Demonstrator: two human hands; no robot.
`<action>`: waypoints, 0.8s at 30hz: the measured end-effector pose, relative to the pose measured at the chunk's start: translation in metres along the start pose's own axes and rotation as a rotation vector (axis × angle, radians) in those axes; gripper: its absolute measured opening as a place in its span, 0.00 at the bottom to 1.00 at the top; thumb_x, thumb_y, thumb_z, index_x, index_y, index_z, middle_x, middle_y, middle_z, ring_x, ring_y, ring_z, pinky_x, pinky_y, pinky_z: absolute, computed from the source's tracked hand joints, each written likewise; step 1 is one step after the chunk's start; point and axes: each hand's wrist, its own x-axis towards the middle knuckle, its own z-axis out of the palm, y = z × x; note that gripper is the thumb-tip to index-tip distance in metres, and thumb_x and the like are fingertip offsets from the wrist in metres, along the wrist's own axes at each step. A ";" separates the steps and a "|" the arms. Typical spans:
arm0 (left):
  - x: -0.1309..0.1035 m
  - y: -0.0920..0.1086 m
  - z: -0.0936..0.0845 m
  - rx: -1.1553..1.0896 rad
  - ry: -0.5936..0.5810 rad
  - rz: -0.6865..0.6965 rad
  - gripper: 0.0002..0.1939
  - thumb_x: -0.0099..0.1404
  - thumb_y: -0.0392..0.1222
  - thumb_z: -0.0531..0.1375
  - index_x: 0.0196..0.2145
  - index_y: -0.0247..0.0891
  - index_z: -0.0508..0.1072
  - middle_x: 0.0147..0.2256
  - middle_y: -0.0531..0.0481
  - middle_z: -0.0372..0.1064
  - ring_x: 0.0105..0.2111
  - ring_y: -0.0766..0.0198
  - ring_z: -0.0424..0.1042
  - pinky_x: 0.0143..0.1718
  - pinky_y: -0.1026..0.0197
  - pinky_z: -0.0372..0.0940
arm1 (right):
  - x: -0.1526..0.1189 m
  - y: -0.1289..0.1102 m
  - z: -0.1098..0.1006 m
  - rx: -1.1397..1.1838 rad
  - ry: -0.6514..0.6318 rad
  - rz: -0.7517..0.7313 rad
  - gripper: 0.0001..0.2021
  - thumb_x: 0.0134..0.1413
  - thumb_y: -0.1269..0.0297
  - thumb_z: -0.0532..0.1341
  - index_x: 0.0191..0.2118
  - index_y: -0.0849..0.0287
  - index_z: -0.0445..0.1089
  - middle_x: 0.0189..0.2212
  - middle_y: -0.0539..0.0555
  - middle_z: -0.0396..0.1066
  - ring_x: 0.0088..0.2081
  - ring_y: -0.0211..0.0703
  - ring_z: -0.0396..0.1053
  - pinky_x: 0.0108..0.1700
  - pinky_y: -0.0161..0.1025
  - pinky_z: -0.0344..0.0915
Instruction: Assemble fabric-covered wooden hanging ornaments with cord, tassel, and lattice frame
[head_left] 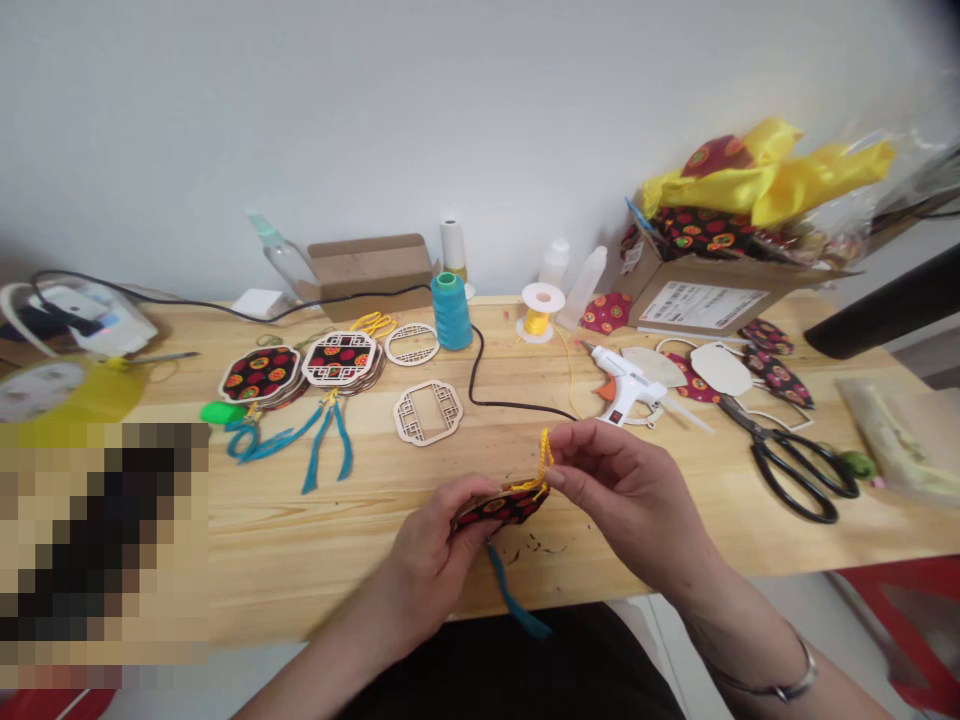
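My left hand (pixel 442 550) is closed round a dark, red-patterned fabric ornament (pixel 502 507), which is tilted so that I see it nearly edge-on. From its lower side hangs a teal tassel (pixel 517 600). A yellow cord loop (pixel 544 460) stands up from the ornament's right end, pinched between the thumb and fingers of my right hand (pixel 630 490). On the table beyond lies a wooden lattice frame (pixel 429 413). Finished-looking patterned ornaments, one stack under a plain frame (pixel 260 378) and one under a lattice frame (pixel 341 360), lie to the left with teal tassels.
A white glue gun (pixel 634 385) lies beyond my right hand, its black cable running left. Black-handled scissors (pixel 799 460) lie at right. Along the back stand a teal thread cone (pixel 451 312), a yellow cord spool (pixel 537 320) and a cardboard box (pixel 697 300) of fabric.
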 end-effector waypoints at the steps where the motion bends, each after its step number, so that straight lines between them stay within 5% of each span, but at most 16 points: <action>1: 0.000 0.000 0.000 -0.003 0.007 -0.002 0.19 0.66 0.31 0.56 0.51 0.50 0.63 0.43 0.55 0.72 0.40 0.67 0.74 0.42 0.62 0.72 | 0.000 0.000 0.000 -0.002 -0.002 0.005 0.06 0.45 0.69 0.65 0.33 0.57 0.72 0.25 0.49 0.73 0.27 0.35 0.71 0.29 0.32 0.71; 11: 0.001 0.005 -0.004 0.091 -0.025 0.100 0.21 0.64 0.27 0.55 0.50 0.48 0.63 0.42 0.55 0.74 0.40 0.68 0.75 0.42 0.66 0.70 | 0.003 0.000 0.001 0.053 -0.008 0.076 0.07 0.45 0.67 0.65 0.34 0.59 0.71 0.22 0.48 0.72 0.24 0.34 0.70 0.28 0.33 0.71; 24: 0.002 0.003 -0.002 0.060 -0.017 0.049 0.18 0.65 0.30 0.55 0.50 0.46 0.63 0.42 0.52 0.74 0.41 0.63 0.75 0.41 0.61 0.72 | 0.000 -0.001 0.003 -0.051 0.047 -0.032 0.06 0.47 0.70 0.63 0.34 0.58 0.71 0.24 0.48 0.72 0.24 0.35 0.72 0.27 0.33 0.73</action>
